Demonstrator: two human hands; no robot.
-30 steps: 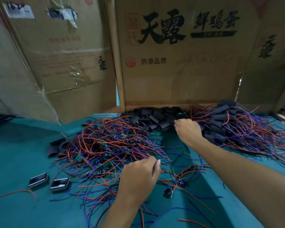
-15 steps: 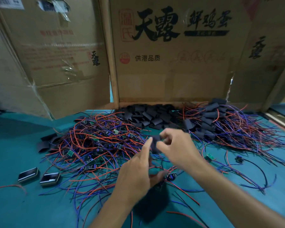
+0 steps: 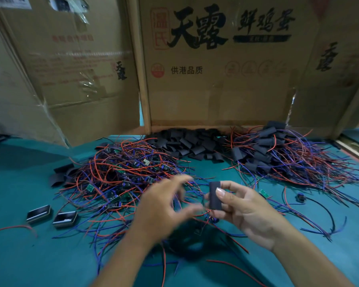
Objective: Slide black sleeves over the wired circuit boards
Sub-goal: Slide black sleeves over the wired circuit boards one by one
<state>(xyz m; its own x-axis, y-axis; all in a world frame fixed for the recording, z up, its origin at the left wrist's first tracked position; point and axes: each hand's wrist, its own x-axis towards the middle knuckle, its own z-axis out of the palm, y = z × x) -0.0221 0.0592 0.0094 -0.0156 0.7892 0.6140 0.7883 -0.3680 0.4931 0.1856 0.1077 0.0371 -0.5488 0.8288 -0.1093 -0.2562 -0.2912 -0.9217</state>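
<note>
Head view: at centre frame the right hand [image 3: 249, 212] pinches a black sleeve [image 3: 215, 195] upright between thumb and fingers, above the teal table [image 3: 13, 255]. Left of it the left hand [image 3: 164, 208] is motion-blurred, fingers spread; whether it holds a wire cannot be told. Bare wired circuit boards [image 3: 120, 175] lie tangled at left centre, loose sleeves [image 3: 187, 143] beyond. The sleeve looks light, soft and easily flattened; gripping its edges should keep the mouth open.

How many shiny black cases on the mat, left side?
2. One case lies near the left edge of the mat; the other case sits just right of it. More may hide under the wires.
</note>
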